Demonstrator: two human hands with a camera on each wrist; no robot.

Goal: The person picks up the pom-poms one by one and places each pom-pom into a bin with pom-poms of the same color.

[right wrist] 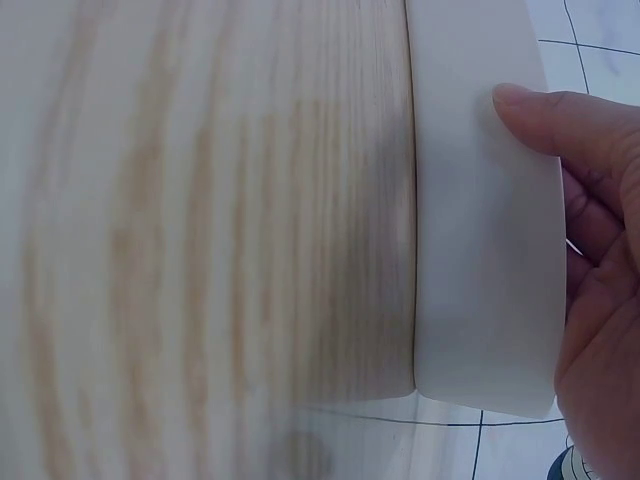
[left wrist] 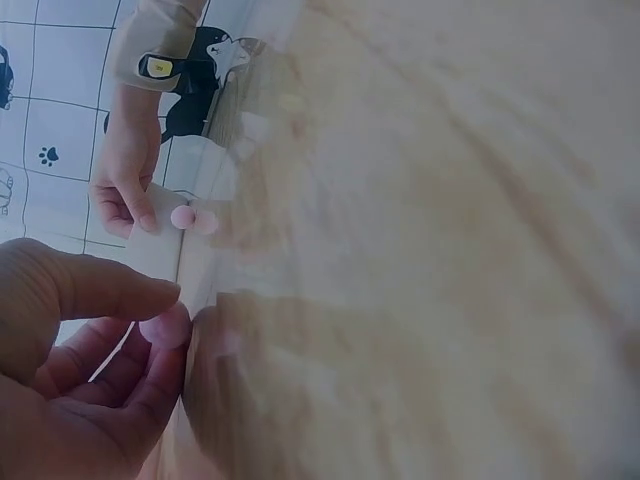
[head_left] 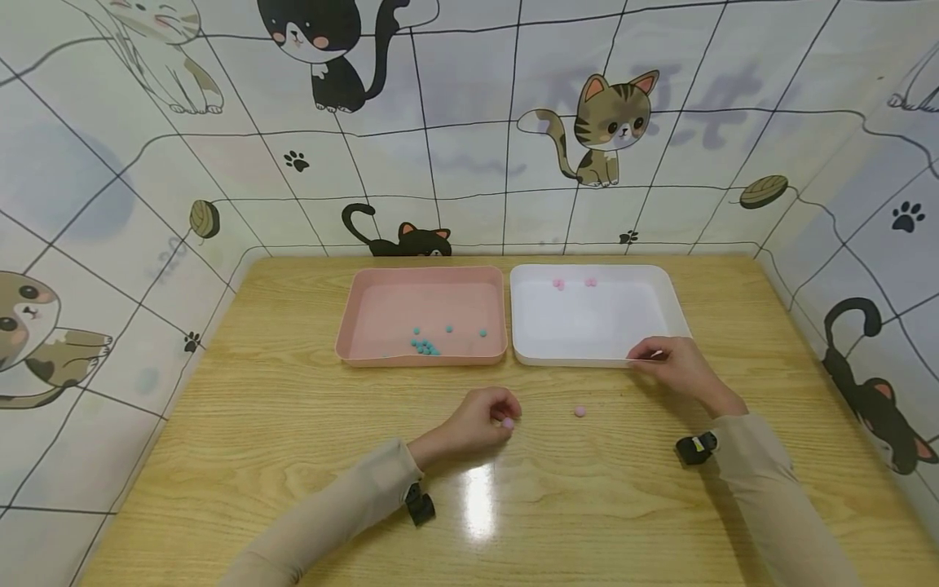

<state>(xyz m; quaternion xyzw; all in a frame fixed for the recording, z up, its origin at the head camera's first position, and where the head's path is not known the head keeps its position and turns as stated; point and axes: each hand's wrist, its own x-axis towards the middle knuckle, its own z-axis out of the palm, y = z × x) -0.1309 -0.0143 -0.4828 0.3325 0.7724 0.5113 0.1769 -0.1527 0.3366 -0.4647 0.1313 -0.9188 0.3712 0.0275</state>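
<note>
My left hand [head_left: 473,422] is low over the table and pinches a small pink ball [left wrist: 168,326] between thumb and fingers. To its right, another pink ball [head_left: 580,412] lies on the wood. My right hand [head_left: 676,367] grips the front wall of the white tray [head_left: 587,361] near its right corner. In the right wrist view the thumb [right wrist: 525,108] presses the tray's outer side, and the other fingers reach over the rim, partly hidden. Inside that tray, small pink pieces [head_left: 559,284] lie in two spots near the back wall.
A pink tray [head_left: 421,360] stands left of the white one, nearly touching it. Several teal balls [head_left: 424,346] lie in it, mostly bunched near the front. The wooden table [head_left: 279,408] meets cat-patterned walls [head_left: 469,163] at the back and sides.
</note>
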